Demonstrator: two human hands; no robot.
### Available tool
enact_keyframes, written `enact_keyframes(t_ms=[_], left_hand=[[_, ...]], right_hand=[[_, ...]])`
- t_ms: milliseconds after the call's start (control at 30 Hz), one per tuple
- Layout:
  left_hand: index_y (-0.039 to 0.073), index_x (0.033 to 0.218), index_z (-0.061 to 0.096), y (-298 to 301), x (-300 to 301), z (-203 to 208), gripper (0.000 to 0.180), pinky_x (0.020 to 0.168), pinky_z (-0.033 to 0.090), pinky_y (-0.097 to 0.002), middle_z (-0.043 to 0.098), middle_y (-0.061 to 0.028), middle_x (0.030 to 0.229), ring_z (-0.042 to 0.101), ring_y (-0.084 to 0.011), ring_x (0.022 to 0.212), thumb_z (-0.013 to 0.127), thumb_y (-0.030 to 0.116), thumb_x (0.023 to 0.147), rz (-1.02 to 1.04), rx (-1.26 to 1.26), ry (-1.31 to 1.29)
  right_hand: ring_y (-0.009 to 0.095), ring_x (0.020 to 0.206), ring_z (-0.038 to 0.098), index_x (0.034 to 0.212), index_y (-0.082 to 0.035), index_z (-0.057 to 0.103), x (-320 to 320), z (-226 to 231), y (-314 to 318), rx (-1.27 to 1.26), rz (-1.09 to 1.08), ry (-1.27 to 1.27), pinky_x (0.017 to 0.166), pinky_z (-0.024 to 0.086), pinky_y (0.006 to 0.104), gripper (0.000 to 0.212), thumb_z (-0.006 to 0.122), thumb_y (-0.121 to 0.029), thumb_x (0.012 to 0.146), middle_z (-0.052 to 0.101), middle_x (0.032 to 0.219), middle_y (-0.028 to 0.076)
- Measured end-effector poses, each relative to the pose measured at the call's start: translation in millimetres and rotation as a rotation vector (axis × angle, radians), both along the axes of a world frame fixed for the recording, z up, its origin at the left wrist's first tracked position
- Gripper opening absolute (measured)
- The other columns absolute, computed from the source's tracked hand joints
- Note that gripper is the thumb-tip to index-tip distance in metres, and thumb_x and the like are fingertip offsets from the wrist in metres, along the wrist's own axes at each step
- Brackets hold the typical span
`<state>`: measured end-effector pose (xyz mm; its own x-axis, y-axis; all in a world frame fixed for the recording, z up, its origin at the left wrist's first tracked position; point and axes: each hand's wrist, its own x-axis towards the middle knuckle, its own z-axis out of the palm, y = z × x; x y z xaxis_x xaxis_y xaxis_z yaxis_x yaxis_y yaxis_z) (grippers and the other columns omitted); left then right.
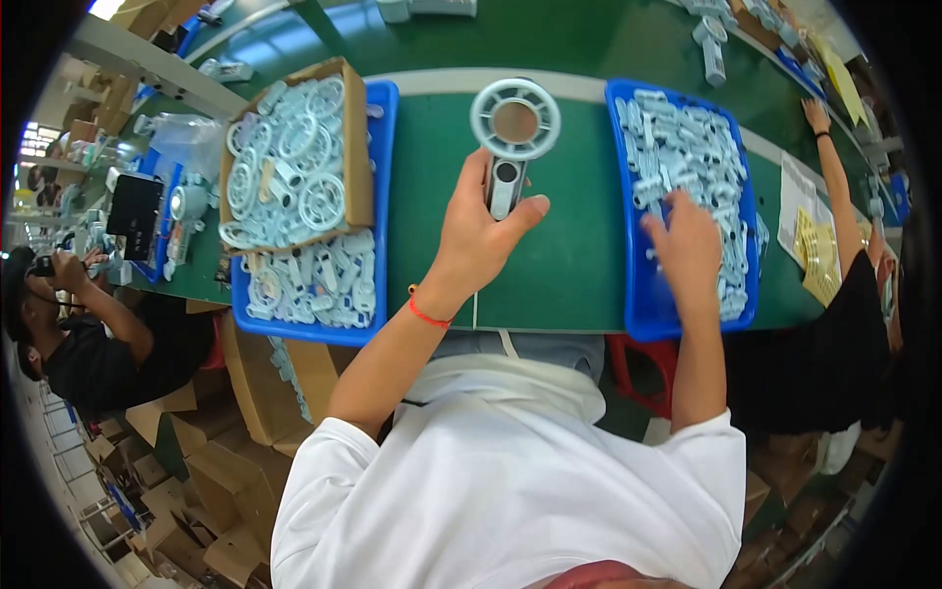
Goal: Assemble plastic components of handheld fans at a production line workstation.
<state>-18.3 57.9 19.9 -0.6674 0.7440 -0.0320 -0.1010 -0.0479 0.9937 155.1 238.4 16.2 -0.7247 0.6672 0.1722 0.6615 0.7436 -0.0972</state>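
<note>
My left hand (479, 228) is closed round the handle of a pale blue handheld fan (504, 187), held upright over the middle of the green table. The fan has a round, spoked head ring with a brownish centre and a dark section on its handle. At the right, my right hand (687, 245) reaches into a blue tray (643, 306) filled with small pale blue plastic parts (677, 147). Its thumb and forefinger are apart, touching or just above the parts. I make out nothing held there, though the other fingertips are partly hidden.
On my left, a cardboard box (361, 147) of fan rings and parts rests on another blue tray (383, 231). A conveyor (589, 39) runs beyond the table, carrying a fan (711, 49). A co-worker's arm (834, 177) reaches in at the right; another person (108, 324) sits left.
</note>
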Motion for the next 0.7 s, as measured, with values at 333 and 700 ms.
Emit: enact_keyframes(t_ms=[333,700], left_hand=[[-0.007,0.120,0.042,106,-70,3,0.055,0.066,0.048,-0.0267,0.057,-0.0104,0.095,0.058,-0.0136,0.076,0.066,0.017,0.076,0.017,0.072,-0.002],[0.001,0.103,0.050,291,-147,-35,0.061,0.083,0.036,-0.0431,0.045,-0.0157,0.108,0.042,-0.0301,0.104,0.062,0.051,0.071,0.564,-0.818,0.995]], right_hand=[[0.023,0.072,0.058,0.091,-0.002,0.060,7,16,-9,-0.772,-0.034,0.524,0.063,0.045,0.0292,0.016,0.051,0.001,0.078,0.059,0.085,0.011],[0.024,0.084,0.056,0.093,-0.005,0.060,-19,-22,-79,-0.394,0.645,0.255,0.065,0.045,0.0337,0.019,0.059,-0.006,0.073,0.057,0.091,0.008]])
